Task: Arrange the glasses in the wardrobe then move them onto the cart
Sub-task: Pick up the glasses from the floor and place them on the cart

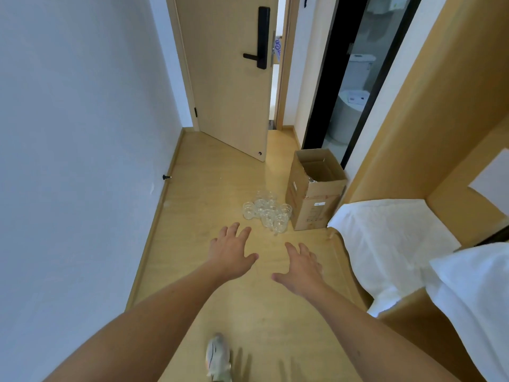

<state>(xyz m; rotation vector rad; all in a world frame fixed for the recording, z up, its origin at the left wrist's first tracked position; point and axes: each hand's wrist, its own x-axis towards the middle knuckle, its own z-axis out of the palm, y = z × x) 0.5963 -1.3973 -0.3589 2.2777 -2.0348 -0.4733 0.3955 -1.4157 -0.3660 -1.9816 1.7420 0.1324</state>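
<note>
We are reaching with our left hand (232, 252) and right hand (301, 267), both spread and empty, toward the glasses (267, 210) clustered ahead on the floor (209, 188), roughly equidistant from both.

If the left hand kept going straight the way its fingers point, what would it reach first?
Most likely the cluster of clear drinking glasses on the wooden floor. The open left hand points forward and slightly right toward them, with only bare floor between, though depth is hard to judge.
</note>
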